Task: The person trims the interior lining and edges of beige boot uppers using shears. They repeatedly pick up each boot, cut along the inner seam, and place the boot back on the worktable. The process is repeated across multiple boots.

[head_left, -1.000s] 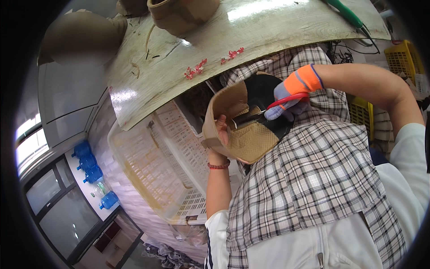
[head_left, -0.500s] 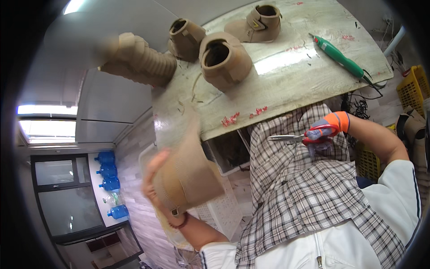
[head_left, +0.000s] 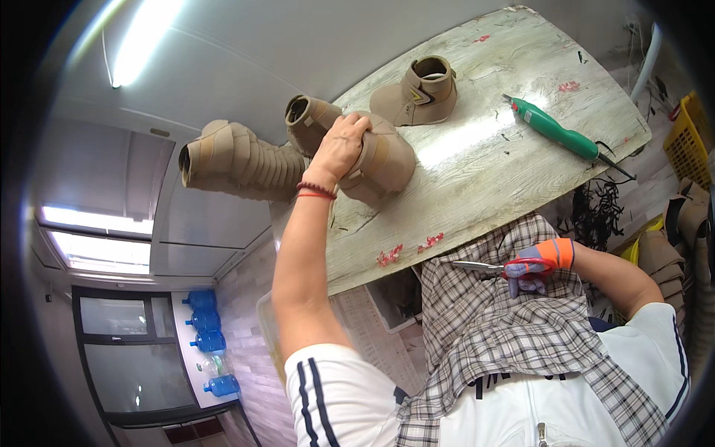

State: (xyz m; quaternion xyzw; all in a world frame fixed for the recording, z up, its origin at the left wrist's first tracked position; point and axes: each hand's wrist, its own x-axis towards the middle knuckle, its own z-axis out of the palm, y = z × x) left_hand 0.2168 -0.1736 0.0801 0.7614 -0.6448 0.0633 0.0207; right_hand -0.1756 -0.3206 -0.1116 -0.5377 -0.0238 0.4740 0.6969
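Our left hand (head_left: 341,145) has carried the tan boot (head_left: 380,160) onto the table (head_left: 477,164), fingers grasping it; our right hand (head_left: 535,266) stays clenched on scissors (head_left: 480,265).

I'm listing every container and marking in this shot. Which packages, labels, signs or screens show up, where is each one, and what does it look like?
Water jugs: stacked at lower left near the window, round blue bottles.
Logo patch: on the side of the tan boot at the table's far end, small yellow and dark mark.
Yellow crate: right edge, beside the table, slotted plastic.
White slotted crate: under the table edge, pale, ribbed.
No signs or screens show.
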